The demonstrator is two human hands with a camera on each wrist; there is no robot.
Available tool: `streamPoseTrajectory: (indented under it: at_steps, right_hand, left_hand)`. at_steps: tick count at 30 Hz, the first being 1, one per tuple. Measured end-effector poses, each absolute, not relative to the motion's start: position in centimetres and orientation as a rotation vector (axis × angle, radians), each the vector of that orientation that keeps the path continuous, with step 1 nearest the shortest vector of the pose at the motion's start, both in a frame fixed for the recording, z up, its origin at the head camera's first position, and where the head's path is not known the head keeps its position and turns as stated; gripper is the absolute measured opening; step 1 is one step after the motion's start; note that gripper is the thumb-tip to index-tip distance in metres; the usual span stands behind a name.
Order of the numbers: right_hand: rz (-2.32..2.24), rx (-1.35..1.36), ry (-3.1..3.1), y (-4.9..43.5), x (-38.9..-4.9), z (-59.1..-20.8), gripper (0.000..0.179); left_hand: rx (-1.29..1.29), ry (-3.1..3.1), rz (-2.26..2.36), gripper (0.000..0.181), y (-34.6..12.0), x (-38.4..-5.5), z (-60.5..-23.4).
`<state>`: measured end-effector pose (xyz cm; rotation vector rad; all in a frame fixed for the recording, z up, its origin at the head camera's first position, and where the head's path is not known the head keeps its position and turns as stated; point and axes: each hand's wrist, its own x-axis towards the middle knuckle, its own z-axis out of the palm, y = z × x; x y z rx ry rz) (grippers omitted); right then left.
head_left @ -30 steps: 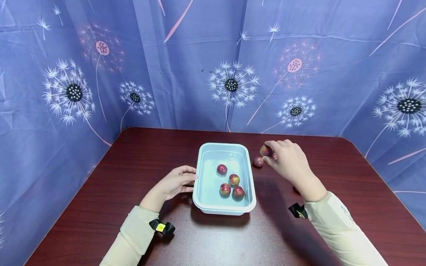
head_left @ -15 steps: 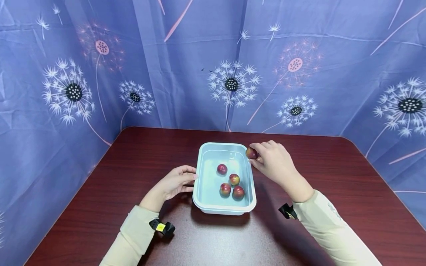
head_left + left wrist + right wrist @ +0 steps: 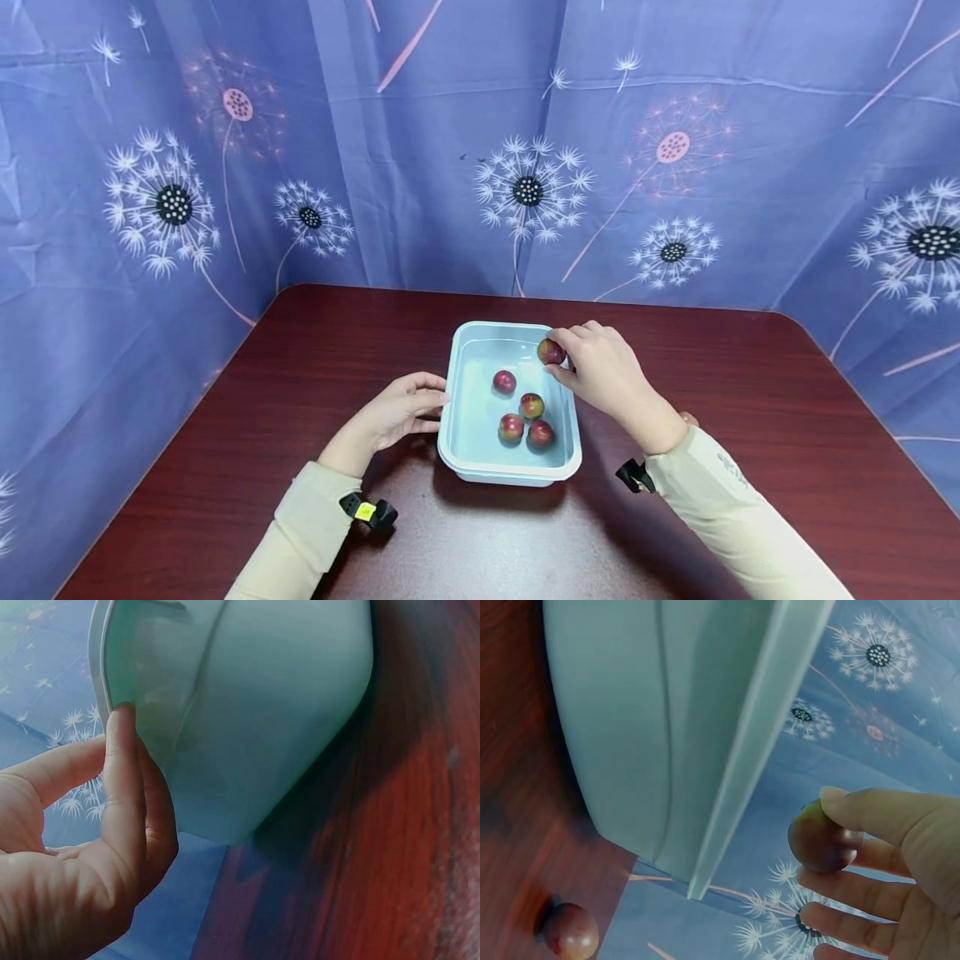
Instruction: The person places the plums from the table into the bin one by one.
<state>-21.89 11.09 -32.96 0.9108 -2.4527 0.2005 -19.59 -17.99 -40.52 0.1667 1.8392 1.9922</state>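
A pale blue plastic tub (image 3: 510,468) stands on the table, with several red-and-yellow plums (image 3: 512,428) lying in it. At its left side my left hand (image 3: 397,414) holds the rim. In the left wrist view the left fingers (image 3: 124,772) meet the rim and outer wall. Over the tub's back right corner, my right hand (image 3: 600,367) pinches a plum (image 3: 550,352) between thumb and fingertips. The right wrist view shows this held plum (image 3: 821,838) above rim height, apart from the tub.
On the dark red wooden table (image 3: 360,333), a loose plum (image 3: 574,930) lies right of the tub. Another plum (image 3: 687,418) peeks out beside the right sleeve. A blue curtain (image 3: 420,167) with a dandelion print hangs behind the table.
My right hand has carried the plum left, from the table beside the tub to over its back right corner. The left hand has stayed at the tub's rim.
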Motion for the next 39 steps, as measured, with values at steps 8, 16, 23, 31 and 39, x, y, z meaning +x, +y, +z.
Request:
streamPoseTrajectory:
  at_steps: [8, 16, 23, 31, 39]
  right_hand:
    - [0.179, 0.991, -2.447, 10.1, -22.2, -33.8, 0.032]
    - [0.147, 1.034, -2.469, 9.1, -22.4, -35.1, 0.029]
    - [0.08, 1.048, -2.56, 8.0, -22.5, -36.0, 0.034]
    - [0.069, 1.138, -2.572, 7.4, -22.6, -37.2, 0.034]
    - [0.011, 1.211, -2.603, 6.9, -23.0, -37.8, 0.036]
  left_hand:
    - [0.167, 1.843, 1.989, 0.029, -18.0, -19.6, -40.5]
    - [0.183, 1.831, 1.986, 0.032, -18.0, -19.7, -40.4]
    - [0.164, 1.835, 1.992, 0.032, -18.1, -19.7, -40.5]
    - [0.154, 1.827, 2.0, 0.027, -18.0, -19.8, -40.5]
    - [0.149, 1.827, 1.993, 0.028, -18.0, -19.7, -40.4]
